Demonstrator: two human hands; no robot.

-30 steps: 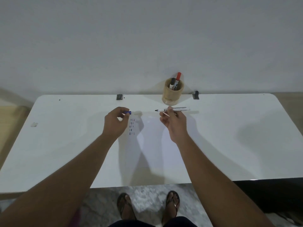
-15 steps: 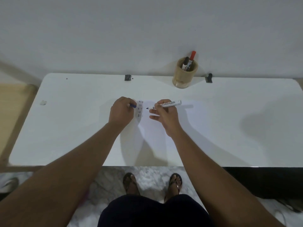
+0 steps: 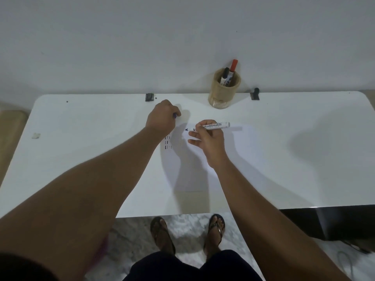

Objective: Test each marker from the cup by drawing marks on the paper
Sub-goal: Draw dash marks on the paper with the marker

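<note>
holding, right hand (image 3: 211, 138): fingers pinched around an uncapped marker (image 3: 211, 126), lying level, dark tip pointing left, above the paper (image 3: 223, 159).
left hand (image 3: 163, 118): fist closed on a small blue cap (image 3: 174, 116), only its end showing.
paper: flat on the white table (image 3: 81, 138); short dark marks (image 3: 168, 144) in rows beside the left wrist.
cup (image 3: 224, 89): at the table's far edge, 2 markers (image 3: 229, 73) standing in it.

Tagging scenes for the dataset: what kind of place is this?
Probably a plain room at home or in an office, not a workshop: a white table pushed against a bare wall, a marbled tile floor, and a cup of markers.
</note>
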